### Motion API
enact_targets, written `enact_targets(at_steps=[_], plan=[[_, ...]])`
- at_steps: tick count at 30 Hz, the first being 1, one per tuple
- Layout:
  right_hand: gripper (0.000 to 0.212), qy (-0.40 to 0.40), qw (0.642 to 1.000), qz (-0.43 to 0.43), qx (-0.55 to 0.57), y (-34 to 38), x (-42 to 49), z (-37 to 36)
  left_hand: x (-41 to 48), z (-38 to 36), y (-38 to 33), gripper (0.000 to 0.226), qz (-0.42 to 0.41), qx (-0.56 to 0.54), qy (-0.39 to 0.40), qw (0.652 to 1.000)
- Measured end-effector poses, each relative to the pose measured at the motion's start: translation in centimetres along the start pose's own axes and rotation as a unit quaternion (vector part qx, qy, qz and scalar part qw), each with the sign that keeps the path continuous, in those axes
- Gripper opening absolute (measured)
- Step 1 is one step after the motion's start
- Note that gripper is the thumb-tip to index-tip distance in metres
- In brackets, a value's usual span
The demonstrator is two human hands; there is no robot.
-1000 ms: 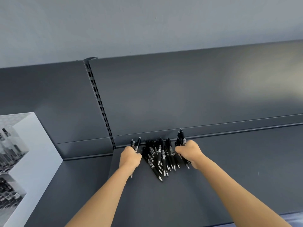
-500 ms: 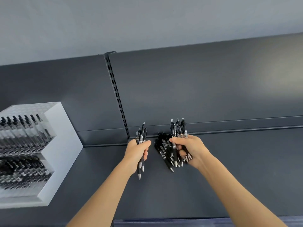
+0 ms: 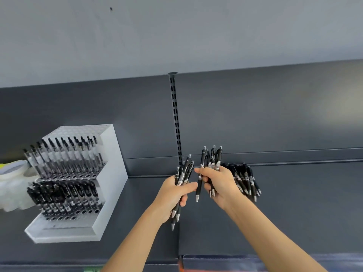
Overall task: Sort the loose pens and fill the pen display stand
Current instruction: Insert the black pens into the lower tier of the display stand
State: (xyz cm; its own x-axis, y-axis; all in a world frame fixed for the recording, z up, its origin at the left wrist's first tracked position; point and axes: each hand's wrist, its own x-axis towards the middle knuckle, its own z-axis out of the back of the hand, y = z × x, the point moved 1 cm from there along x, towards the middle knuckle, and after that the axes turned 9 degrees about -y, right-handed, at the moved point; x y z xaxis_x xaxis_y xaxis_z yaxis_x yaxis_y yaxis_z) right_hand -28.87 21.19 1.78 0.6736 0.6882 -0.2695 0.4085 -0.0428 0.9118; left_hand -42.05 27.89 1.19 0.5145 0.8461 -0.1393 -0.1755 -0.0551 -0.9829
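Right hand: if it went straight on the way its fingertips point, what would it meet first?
Probably the bundle of pens gripped by the left hand, just left of the right hand, which holds its own pens; a small gap shows, but depth is unclear.

A dark grey shelf is filling the lower half of the frame, its two boards meeting at a seam at lower centre. A matching back panel is rising behind it, with a slotted upright running down the centre. A pale grey wall is spanning the top. A blurred yellow-and-white object is showing at the far left edge.
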Motion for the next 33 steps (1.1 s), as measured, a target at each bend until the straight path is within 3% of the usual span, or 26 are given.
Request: enact_targets(at_steps=[10, 13, 18, 24, 27, 33], plan=[[0.014, -0.04, 0.998, 0.057, -0.005, -4.5, -6.0, -9.9, -2.9, 12.8, 2.3, 0.028, -0.037, 0.081, -0.024, 0.996], [0.021, -0.062, 0.993, 0.089, -0.037, -5.2, -7.7, -12.4, -3.9, 16.3, 2.9, 0.025, -0.033, 0.082, -0.018, 0.996], [0.027, -0.086, 0.982, 0.135, -0.104, -6.5, -10.2, -15.5, -5.0, 19.8, 3.0, 0.02, -0.052, 0.094, -0.03, 0.994], [0.022, -0.079, 0.981, 0.145, -0.105, -7.0, -11.6, -18.1, -5.0, 22.8, 3.2, 0.02, -0.065, 0.095, -0.047, 0.992], [0.022, -0.075, 0.975, 0.17, -0.121, -6.8, -11.3, -18.9, -4.7, 23.5, 3.3, 0.029, -0.052, 0.086, -0.055, 0.993], [0.022, -0.024, 0.967, 0.193, -0.166, -6.9, -10.4, -21.3, -4.5, 24.9, 4.1, 0.083, -0.01, 0.099, -0.104, 0.99]])
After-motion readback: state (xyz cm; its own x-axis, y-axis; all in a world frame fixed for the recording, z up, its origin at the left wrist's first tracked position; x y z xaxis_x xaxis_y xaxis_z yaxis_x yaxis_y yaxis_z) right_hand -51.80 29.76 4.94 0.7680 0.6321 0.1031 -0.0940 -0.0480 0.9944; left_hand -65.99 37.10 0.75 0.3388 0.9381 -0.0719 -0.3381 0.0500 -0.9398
